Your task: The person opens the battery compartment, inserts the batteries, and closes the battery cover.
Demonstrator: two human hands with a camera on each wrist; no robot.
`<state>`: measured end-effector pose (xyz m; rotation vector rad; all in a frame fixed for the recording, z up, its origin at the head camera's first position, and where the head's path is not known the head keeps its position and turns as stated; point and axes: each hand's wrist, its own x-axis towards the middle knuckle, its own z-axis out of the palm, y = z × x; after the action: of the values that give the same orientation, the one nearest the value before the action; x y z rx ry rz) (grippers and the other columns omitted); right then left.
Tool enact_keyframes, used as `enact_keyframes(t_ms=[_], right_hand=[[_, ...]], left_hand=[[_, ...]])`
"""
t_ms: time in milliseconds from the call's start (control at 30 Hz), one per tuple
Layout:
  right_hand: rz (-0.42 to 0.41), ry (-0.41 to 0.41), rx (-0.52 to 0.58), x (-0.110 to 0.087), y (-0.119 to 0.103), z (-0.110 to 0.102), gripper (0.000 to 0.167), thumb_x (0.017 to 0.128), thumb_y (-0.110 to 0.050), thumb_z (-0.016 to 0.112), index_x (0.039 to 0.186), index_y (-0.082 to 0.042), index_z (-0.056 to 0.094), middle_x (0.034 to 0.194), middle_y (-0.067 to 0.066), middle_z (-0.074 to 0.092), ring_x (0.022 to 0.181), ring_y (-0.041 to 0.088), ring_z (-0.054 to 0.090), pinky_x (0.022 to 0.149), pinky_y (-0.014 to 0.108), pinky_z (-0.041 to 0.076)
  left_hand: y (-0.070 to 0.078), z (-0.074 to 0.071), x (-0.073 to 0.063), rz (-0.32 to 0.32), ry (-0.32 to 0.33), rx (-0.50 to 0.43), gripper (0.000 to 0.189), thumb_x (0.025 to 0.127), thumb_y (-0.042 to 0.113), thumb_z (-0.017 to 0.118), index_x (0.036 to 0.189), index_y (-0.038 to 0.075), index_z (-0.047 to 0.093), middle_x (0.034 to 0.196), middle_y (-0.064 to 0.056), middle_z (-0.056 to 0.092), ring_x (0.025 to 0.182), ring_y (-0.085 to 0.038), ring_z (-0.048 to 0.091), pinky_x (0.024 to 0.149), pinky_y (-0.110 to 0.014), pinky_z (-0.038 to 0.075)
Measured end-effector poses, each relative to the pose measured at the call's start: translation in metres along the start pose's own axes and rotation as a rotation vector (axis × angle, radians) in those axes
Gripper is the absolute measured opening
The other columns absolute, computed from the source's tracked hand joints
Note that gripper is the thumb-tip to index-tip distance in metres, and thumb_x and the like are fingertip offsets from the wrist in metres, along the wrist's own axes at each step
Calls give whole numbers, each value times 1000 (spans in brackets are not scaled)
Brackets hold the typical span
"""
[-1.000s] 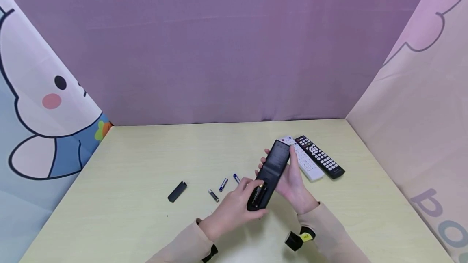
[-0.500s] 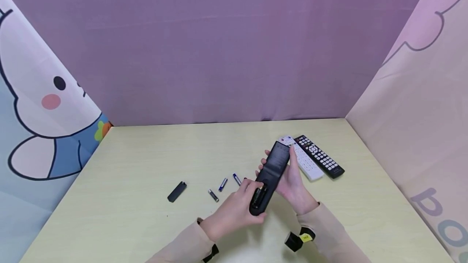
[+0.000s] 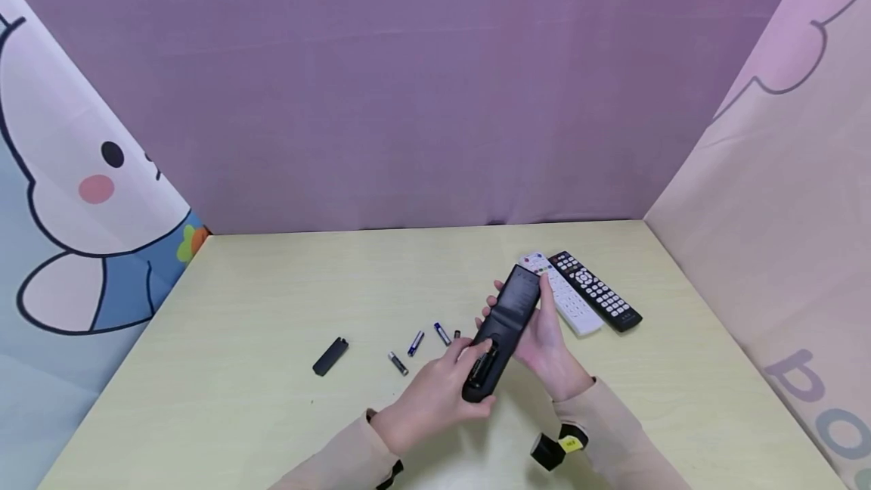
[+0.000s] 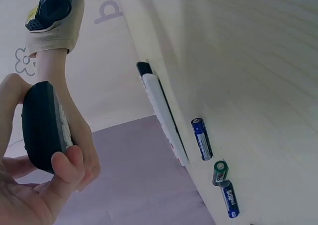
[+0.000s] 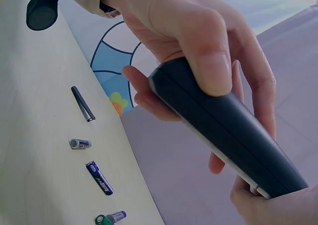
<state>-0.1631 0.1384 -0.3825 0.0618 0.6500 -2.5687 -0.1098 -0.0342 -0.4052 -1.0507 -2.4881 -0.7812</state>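
Black remote | was held over desk, long axis angled toward back edge | far half clamped by right hand, near end by left hand

Got one remote in both hands, left hand at its near end. Batteries are on the table just past that hand, cover further left. Two other remotes sit side by side beyond the right hand, kinda right.
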Motion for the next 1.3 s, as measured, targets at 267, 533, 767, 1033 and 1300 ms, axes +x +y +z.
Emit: enact_keyframes(t_ms=[267, 533, 767, 1033, 1300], right_hand=[[14, 24, 6, -1, 1, 0, 67, 78, -69, 38, 111, -11, 45, 87, 6, 53, 80, 19, 50, 90, 38, 38], [-6, 45, -3, -2, 0, 0, 66, 78, -68, 38, 113, -12, 44, 87, 6, 53, 80, 19, 51, 89, 38, 39], [-13, 16, 22, -2, -2, 0, 66, 80, -66, 38, 116, -11, 41, 88, 7, 52, 80, 20, 51, 87, 39, 40], [-3, -4, 38, -3, -2, 0, 66, 80, -66, 38, 116, -11, 40, 89, 7, 52, 80, 20, 50, 86, 39, 40], [-9, -31, 36, -3, -3, -2, 65, 80, -66, 39, 114, -11, 41, 89, 7, 51, 81, 20, 50, 85, 38, 40]], left_hand=[[-2, 1, -3, 100, 71, 71, 65, 66, 30, 74, 120, 0, 52, 110, -19, 53, 64, -17, 60, 58, -19, 50], [-3, -2, -4, 25, -11, -44, 67, 73, 30, 71, 128, 4, 45, 120, -18, 49, 78, -20, 62, 70, -21, 51], [-1, -11, -4, -178, -92, -362, 51, 87, 26, 56, 132, 9, 40, 115, -10, 52, 81, -12, 57, 67, -18, 49], [-3, -13, 1, -304, -87, -516, 41, 87, 13, 56, 127, 8, 47, 103, -8, 56, 57, 1, 45, 49, -17, 44], [-5, -13, 3, -373, -107, -581, 43, 84, 14, 60, 126, 13, 49, 108, -8, 58, 55, -1, 49, 49, -20, 46]])
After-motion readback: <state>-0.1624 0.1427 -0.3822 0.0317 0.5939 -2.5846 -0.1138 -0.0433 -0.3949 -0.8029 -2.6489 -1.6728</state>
